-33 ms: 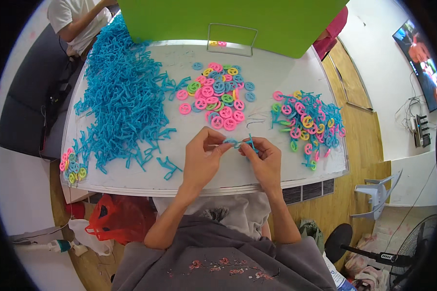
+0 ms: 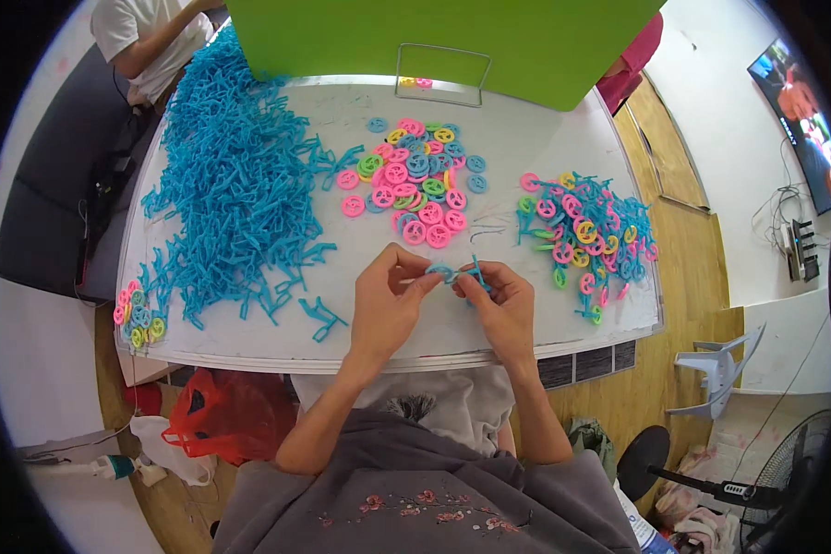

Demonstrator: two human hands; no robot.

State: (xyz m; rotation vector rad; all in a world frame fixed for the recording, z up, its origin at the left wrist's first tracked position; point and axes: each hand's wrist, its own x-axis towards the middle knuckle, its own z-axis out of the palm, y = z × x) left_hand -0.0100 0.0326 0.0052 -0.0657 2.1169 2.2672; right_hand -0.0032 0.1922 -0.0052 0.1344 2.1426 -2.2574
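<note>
My left hand (image 2: 386,297) pinches a small blue plastic wheel (image 2: 444,273) between thumb and fingers, above the table's near part. Close beside it, my right hand (image 2: 503,305) is closed on a thin blue plastic piece (image 2: 477,270), which stands up past the fingertips. Wheel and piece meet, or nearly so, between the two hands; the fingers hide the exact contact. Beyond my hands lies a heap of pink, blue, yellow and green wheels (image 2: 437,236). To the left spreads a large pile of forked blue plastic pieces (image 2: 240,175).
At the right is a heap of blue pieces with coloured wheels (image 2: 584,231). A green board (image 2: 452,37) with a wire handle stands across the table's far side. A few wheels (image 2: 138,319) lie at the near left corner. People sit beyond the table.
The blue wheel has turned slightly between my fingers and shows rounder now. Both hands stay almost in place.
</note>
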